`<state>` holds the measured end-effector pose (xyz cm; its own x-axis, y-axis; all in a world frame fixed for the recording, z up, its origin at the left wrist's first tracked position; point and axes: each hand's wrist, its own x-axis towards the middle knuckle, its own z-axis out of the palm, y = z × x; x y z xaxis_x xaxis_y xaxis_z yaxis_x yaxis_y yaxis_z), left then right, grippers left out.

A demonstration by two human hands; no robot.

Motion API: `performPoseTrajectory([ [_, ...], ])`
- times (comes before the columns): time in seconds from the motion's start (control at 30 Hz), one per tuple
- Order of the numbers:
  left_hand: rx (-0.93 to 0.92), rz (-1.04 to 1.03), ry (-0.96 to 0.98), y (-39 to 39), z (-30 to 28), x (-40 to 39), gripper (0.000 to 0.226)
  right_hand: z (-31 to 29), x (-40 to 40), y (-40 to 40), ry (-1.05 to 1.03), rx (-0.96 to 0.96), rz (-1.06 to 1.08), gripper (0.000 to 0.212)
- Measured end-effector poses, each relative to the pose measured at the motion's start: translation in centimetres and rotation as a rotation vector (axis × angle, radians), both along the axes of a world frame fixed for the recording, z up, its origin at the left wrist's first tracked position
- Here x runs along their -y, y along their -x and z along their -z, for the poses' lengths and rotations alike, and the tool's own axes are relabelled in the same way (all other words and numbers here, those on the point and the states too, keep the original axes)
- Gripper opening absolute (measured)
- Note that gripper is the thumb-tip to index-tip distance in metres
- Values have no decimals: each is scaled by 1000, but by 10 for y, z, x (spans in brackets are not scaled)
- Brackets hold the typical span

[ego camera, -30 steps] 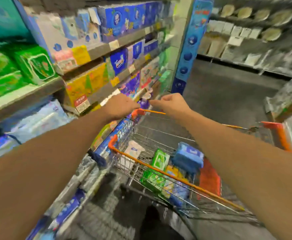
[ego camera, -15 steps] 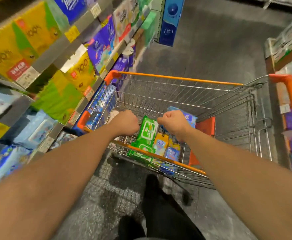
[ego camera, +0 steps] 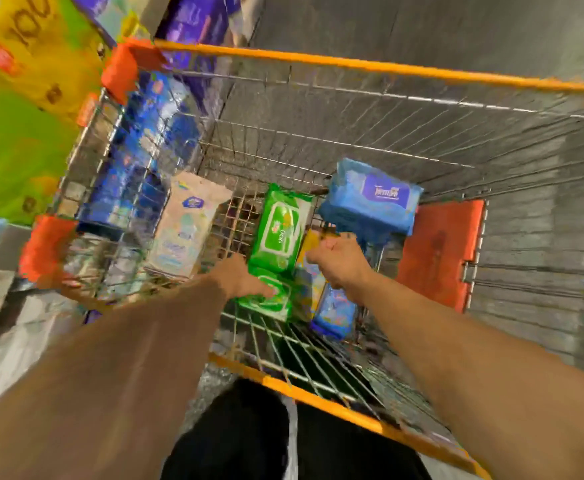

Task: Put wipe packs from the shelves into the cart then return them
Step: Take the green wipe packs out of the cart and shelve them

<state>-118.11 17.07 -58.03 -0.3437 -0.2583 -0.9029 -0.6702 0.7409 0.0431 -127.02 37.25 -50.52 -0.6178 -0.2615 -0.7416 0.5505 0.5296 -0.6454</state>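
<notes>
The person stands right against the near orange rail of the cart (ego camera: 318, 400), dark trousers (ego camera: 249, 441) showing below it; both bare forearms reach over that rail and down into the wire basket.

The left hand (ego camera: 240, 277) lies on the nearer of two green wipe packs (ego camera: 270, 299), its fingertips touching the pack's lid; the frame is too smeared to say whether the fingers curl round the pack or only rest there. The right hand (ego camera: 339, 259) is curled into a loose fist above the packs, thumb side up; I cannot make out anything held in it.

Under and beside that right hand sit a yellow pack (ego camera: 309, 242) and a small blue pack (ego camera: 335, 313), the blue one leaning toward the near wall of the basket. The second green pack (ego camera: 280, 226) lies just beyond the first, overlapping it, label up. To its left a pale white pack (ego camera: 186, 226) leans against the cart's left wire wall; to its right a bigger blue pack (ego camera: 370, 202) sits raised, next to the orange child-seat flap (ego camera: 439, 251).

Past the left wall, the shelves (ego camera: 24, 98) hold yellow, green and purple packages, blurred; beyond the far orange rail there is grey floor (ego camera: 422, 26).
</notes>
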Motion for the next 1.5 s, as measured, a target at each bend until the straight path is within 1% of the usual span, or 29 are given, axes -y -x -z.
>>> performPoseTrajectory([
  [0.03, 40, -67, -14, -9, 24, -1, 154, 12, 0, 0, -4, 19, 9, 55],
  [0.1, 72, -139, -39, -12, 24, -13, 159, 30, 0, -3, -7, 63, 32, 53],
  [0.17, 61, -173, -54, -12, 35, -19, 167, 42, 0, -7, -43, 93, 16, 49],
  [0.2, 35, -189, -69, -13, 40, -19, 163, 45, 0, -8, -60, 109, 25, 47],
  [0.27, -41, -227, -96, -23, 75, -9, 139, 53, 0, -10, -65, 167, 92, 44],
  [0.33, -101, -222, -124, -24, 70, -4, 124, 57, 2, -11, -67, 185, 147, 34],
  [0.4, -142, -192, -119, -17, 43, -5, 121, 61, 6, -12, -104, 187, 164, 20],
  [0.47, -101, -153, -133, -11, 30, 0, 123, 65, 8, -13, -129, 225, 208, 24],
  [0.53, -20, -94, -143, -4, 23, 13, 132, 69, 12, -13, -138, 240, 235, 31],
  [0.6, 25, -45, -119, 1, 19, 32, 146, 73, 15, -13, -162, 209, 216, 27],
  [0.63, 24, -43, -95, 1, 19, 45, 145, 76, 16, -13, -172, 188, 205, 30],
  [0.67, -4, -89, -109, 0, 18, 58, 134, 80, 16, -12, -179, 175, 204, 36],
  [0.7, -40, -190, -189, 0, 14, 70, 115, 82, 17, -9, -183, 159, 203, 43],
  [0.73, -75, -317, -318, -2, 13, 83, 97, 83, 20, -5, -189, 125, 181, 46],
  [0.77, -104, -446, -443, -5, 10, 94, 84, 84, 23, 0, -207, 68, 117, 44],
  [0.83, -143, -647, -605, -6, 6, 109, 62, 89, 33, 14, -334, -124, -118, 26],
  [0.87, -183, -739, -672, -5, 5, 114, 45, 90, 41, 21, -393, -245, -232, 16],
  [0.9, -223, -836, -724, -1, 2, 114, 27, 91, 50, 29, -409, -367, -327, 10],
  [0.93, -264, -921, -757, 4, -2, 113, 16, 92, 61, 37, -392, -484, -408, 11],
  [0.97, -311, -991, -765, 9, -4, 112, 12, 94, 72, 44, -366, -582, -478, 19],
  [1.0, -360, -1027, -752, 15, -7, 111, 11, 98, 83, 52, -347, -645, -526, 29],
  [1.03, -410, -1042, -735, 20, -9, 110, 11, 101, 94, 61, -331, -666, -547, 38],
  [1.1, -480, -1077, -688, 30, -12, 110, 16, 110, 109, 80, -348, -594, -572, 57],
  [1.13, -486, -1096, -654, 34, -14, 111, 27, 115, 116, 88, -390, -519, -595, 67],
  [1.2, -469, -1137, -601, 41, -17, 113, 56, 124, 124, 99, -507, -355, -677, 90],
  [1.23, -462, -1163, -584, 43, -19, 113, 67, 127, 127, 101, -544, -292, -708, 99],
  [1.27, -471, -1197, -561, 46, -20, 115, 73, 130, 130, 103, -566, -258, -730, 105],
  [1.37, -469, -1245, -526, 47, -19, 116, 73, 134, 137, 108, -628, -263, -768, 111],
  [1.5, -480, -1263, -507, 42, -18, 118, 61, 131, 143, 118, -665, -186, -850, 98],
])
